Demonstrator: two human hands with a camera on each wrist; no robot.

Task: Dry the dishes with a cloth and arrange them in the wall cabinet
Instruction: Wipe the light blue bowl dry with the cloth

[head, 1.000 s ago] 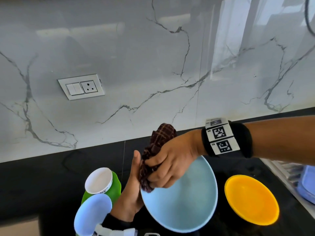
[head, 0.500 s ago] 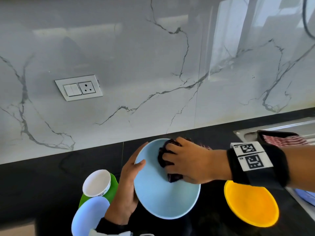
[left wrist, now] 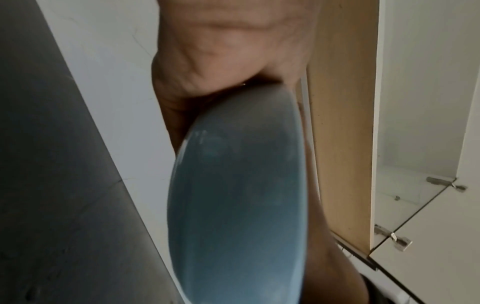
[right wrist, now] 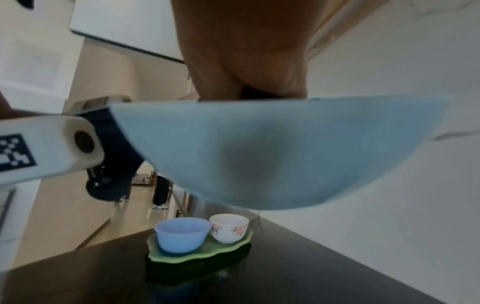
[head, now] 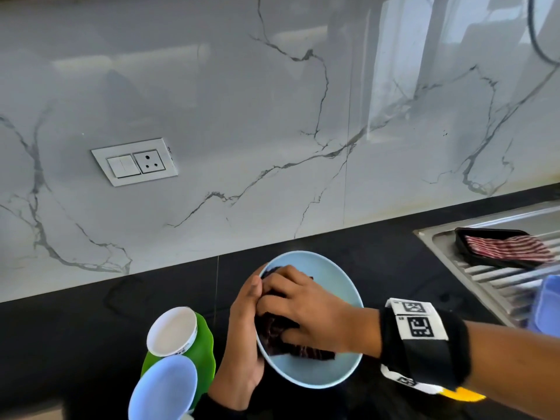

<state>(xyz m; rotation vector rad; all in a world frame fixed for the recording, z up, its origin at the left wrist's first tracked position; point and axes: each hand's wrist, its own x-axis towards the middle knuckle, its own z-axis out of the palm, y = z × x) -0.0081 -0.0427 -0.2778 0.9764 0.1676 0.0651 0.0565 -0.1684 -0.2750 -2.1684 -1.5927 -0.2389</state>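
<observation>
Bowl: a pale blue bowl point(head: 321, 368) is held up above the black counter point(head: 75, 322), near the middle of the head view, its open side facing the person.
Cloth: a dark checked cloth point(head: 281, 338) lies bunched inside the bowl, against its left inner wall.
Right hand: the right hand point(head: 306, 310) reaches in from the right, fingers curled over the cloth and grasping it against the inside of the bowl; a black wrist strap with printed square markers point(head: 421, 334) sits behind it.
Left hand: the left hand point(head: 242, 334) grips the bowl's left rim from the near side, fingers wrapped round the outside, thumb at the edge.
Other dishes: to the left, a blue cup point(right wrist: 183, 234) and a white flowered cup point(right wrist: 230, 227) stand side by side on a green wavy-edged plate point(right wrist: 223, 250) on the counter.
Yellow dish: a sliver of a yellow dish point(head: 463, 394) shows beneath the right wrist.
Sink: at far right a steel draining board point(head: 491, 274) carries a black tray with a red striped cloth point(head: 509, 247).
Wall: grey-veined marble point(head: 272, 116) rises behind the counter, with a white switch and socket plate point(head: 135, 162) to the left.
</observation>
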